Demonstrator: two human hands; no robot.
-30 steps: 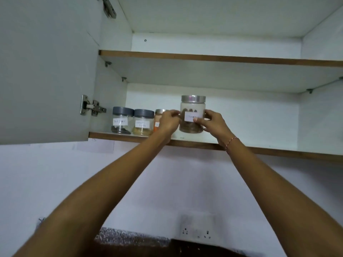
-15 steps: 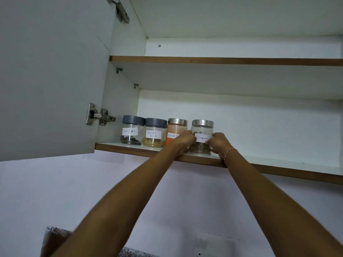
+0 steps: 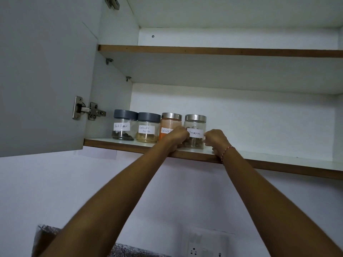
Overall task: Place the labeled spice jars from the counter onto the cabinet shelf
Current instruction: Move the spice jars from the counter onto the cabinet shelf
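Both hands, left hand [image 3: 177, 135] and right hand [image 3: 215, 139], gripped the cinnamon jar [image 3: 194, 131]; a careless release could knock the chilli jar [image 3: 169, 125] at nine o'clock.

The left hand [image 3: 177, 135] covers the red chilli jar [image 3: 169, 127] label's end; socket plate [image 3: 207, 245] cut off at bottom edge

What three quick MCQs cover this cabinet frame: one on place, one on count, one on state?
1. Where does the cinnamon jar stand?
A. right end of the row
B. left end
C. upper shelf

2. How many jars have grey lids?
A. one
B. two
C. four

3. The cabinet door is:
A. shut
B. open
C. missing

Answers: 1 A, it follows the red chilli jar on the lower shelf. 2 B, the black pepper jar and coriander powder jar. 3 B, it is swung left, hinge showing.
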